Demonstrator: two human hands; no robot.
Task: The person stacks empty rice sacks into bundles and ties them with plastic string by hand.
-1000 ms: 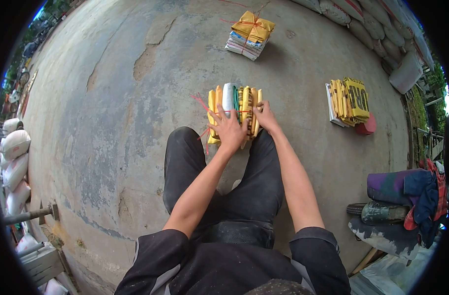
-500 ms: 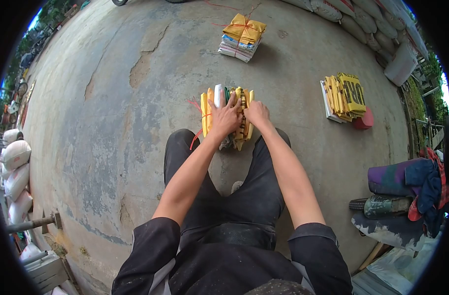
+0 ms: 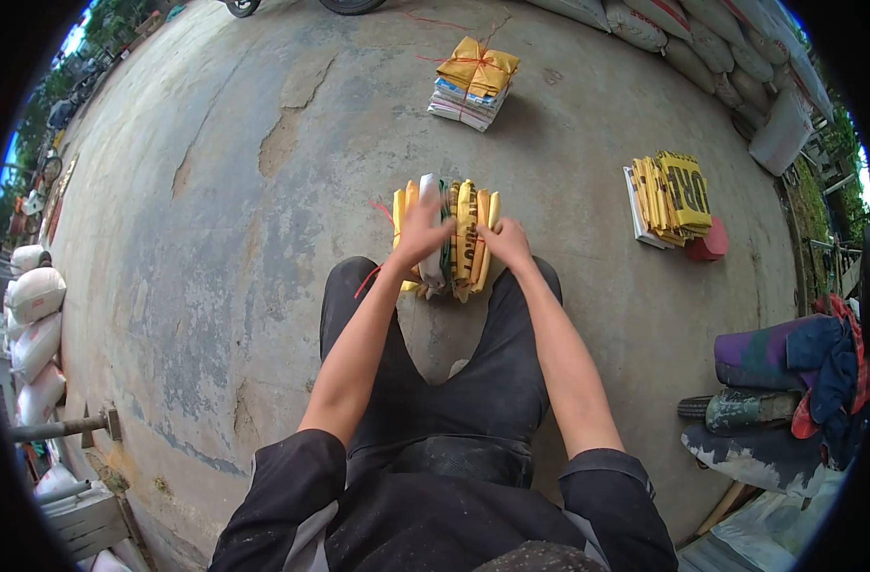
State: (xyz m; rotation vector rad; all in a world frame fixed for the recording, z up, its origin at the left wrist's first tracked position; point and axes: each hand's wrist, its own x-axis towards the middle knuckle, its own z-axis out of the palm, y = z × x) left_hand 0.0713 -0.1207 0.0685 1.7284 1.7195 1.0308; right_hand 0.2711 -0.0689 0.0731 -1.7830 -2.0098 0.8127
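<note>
A bundle of folded yellow, white and green sacks [image 3: 467, 253] stands on edge on the concrete between my knees. Red string shows at its left side and near its right end. My left hand [image 3: 424, 232] lies over the bundle's left half, fingers spread and slightly blurred. At the right end, my right hand [image 3: 505, 241] touches the bundle, its fingers bent together at the string; what they pinch is too small to make out.
Farther forward sits a tied stack of folded sacks [image 3: 475, 81]. To the right are folded yellow sacks [image 3: 681, 195] beside a red object [image 3: 709, 240]. Filled sacks [image 3: 37, 296] line the left edge; clothes [image 3: 826, 367] hang at the right.
My left hand has shifted left and down across the bundle, uncovering its middle. My right hand has moved slightly right and down. The view has shifted slightly.
</note>
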